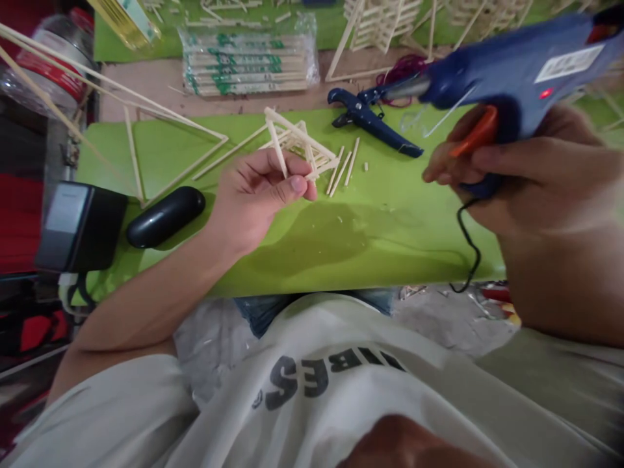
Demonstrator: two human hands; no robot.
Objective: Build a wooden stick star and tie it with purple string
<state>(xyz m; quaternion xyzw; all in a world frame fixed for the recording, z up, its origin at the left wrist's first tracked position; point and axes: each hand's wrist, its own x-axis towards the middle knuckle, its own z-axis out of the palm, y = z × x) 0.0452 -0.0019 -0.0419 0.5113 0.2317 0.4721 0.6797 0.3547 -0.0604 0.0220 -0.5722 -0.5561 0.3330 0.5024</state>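
1. Left of the blue cutter [385,129], the left hand [253,195] grasps a small stick frame [301,134] between thumb and fingers; the fingertip hold probably steadies it while leaving its upper corners exposed.
2. Right of the cutter, the right hand [541,175] is closed around the grip of a glue gun [511,65], fingers near its orange trigger [480,133]; whether this is pressed cannot be told. The nozzle points leftward, its red light lit.
3. Just left of the cutter lie short loose sticks [351,162], presumably kept within easy reach.
4. Beyond the cutter, to the left, lies a plastic-wrapped stick bundle [248,65]; directly beyond stand slatted stick structures [385,23].
5. Beneath the cutter extends the green-covered worktop [390,227]; far left of the cutter lies a black case [166,216].
6. Nearer the body than the cutter, grey floor [439,318] shows past the edge.
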